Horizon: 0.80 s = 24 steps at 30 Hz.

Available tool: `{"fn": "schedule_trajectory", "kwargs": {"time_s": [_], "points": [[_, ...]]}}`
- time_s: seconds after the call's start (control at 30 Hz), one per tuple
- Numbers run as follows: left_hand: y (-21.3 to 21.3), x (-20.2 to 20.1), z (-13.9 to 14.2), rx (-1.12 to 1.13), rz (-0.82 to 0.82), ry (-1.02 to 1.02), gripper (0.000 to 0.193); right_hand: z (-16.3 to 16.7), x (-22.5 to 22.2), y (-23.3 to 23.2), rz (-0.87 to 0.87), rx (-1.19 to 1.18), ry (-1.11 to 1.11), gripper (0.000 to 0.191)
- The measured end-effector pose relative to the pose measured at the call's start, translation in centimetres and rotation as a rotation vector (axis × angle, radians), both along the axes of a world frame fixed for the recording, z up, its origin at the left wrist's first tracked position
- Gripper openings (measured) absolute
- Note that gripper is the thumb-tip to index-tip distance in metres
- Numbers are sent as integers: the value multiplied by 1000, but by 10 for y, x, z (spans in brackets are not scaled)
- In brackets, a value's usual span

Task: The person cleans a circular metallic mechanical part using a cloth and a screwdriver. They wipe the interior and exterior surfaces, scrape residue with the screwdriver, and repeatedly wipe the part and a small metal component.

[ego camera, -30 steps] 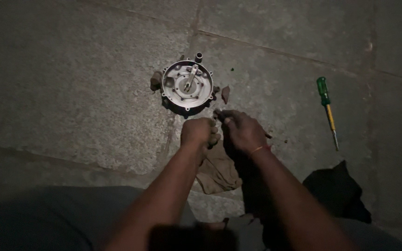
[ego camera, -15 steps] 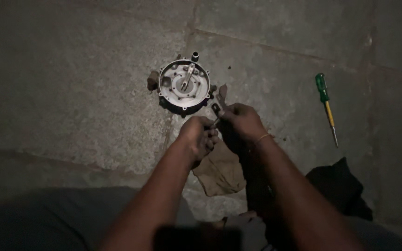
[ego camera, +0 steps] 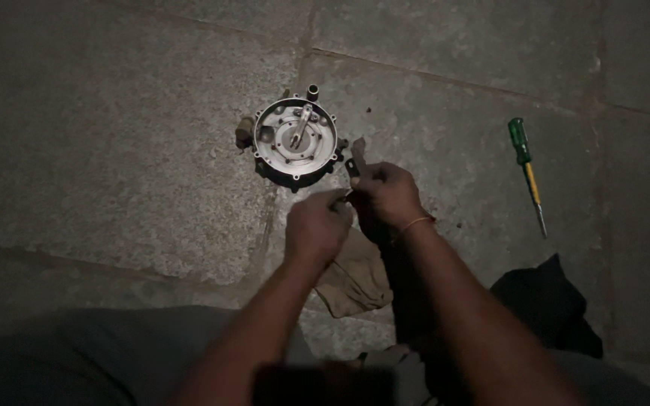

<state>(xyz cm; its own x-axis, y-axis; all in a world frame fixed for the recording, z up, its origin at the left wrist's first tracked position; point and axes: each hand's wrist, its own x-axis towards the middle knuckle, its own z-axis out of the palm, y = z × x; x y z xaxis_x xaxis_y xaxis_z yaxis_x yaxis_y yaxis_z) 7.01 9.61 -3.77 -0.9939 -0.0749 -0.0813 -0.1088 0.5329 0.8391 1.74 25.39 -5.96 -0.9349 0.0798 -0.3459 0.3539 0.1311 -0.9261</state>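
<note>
We've got both hands just below-right of the round metal housing, right hand and left hand fingers pinching a small metal part betw. them, pointing up toward it.

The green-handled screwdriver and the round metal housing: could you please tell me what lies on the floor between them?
In the head view, the right hand, holding a small dark part, sits between the round metal housing and the screwdriver. Otherwise that stretch is bare stone floor.

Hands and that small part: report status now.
Left hand and right hand together, pinching a small metal part. Round metal housing on the stone floor just beyond. Rag beneath hands, screwdriver off right.
</note>
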Motion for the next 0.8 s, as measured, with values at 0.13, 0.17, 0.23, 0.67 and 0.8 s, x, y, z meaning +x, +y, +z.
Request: {"fn": "schedule_trajectory", "kwargs": {"time_s": [0.13, 0.17, 0.23, 0.67, 0.8], "points": [[1, 4, -2, -84, -50, 51, 24, -3, -3, 0, 75, 153, 18, 35], [1, 5, -4, -61, -38, 60, 22, -3, -3, 2, 101, 231, 45, 37], [2, 3, -9, -114, -17, 133, 18, -1, -1, 9, 53, 556, 154, 45], [-2, 0, -15, -139, 31, 218, 19, 30, 57, -5, 114, 931, 546, 16], [-1, 0, -17, -167, 13, 177, 20, 41, 63, -23, 206, 963, 545, 13]]}}
